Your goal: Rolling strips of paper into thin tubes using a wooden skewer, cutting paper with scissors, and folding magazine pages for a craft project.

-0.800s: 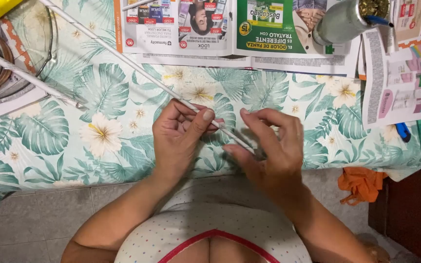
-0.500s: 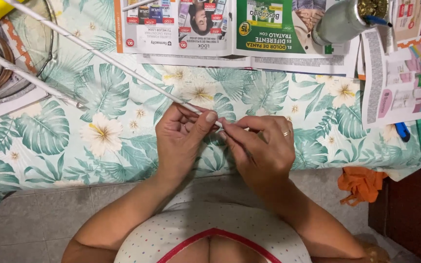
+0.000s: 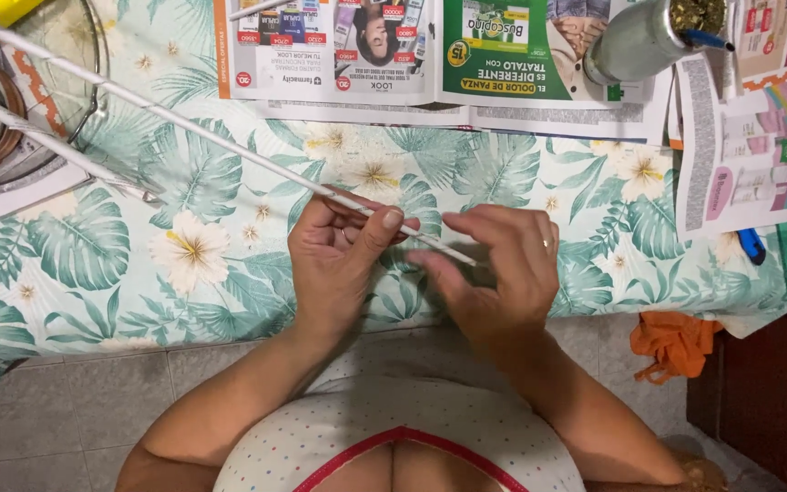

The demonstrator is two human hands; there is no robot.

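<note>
A long thin rolled paper stick (image 3: 193, 128) runs from the upper left down to the middle of the view. My left hand (image 3: 339, 260) pinches it between thumb and fingers near its lower end. My right hand (image 3: 498, 273) holds the stick's tip with the fingertips, fingers curled, a ring on one finger. Both hands hover over the leaf-and-flower patterned tablecloth (image 3: 184, 255) at the table's near edge. A second thin paper stick (image 3: 52, 141) lies on the cloth to the left.
Open magazine pages (image 3: 430, 55) lie at the back of the table, more printed sheets (image 3: 749, 146) at the right. A metal cup (image 3: 649, 36) stands top right. A round glass dish (image 3: 11, 118) sits far left. An orange cloth (image 3: 676, 342) hangs below the table edge.
My right hand slid left along the stick toward my left hand, then drew back slightly to the stick's tip. The stick shifted a little in my fingers.
</note>
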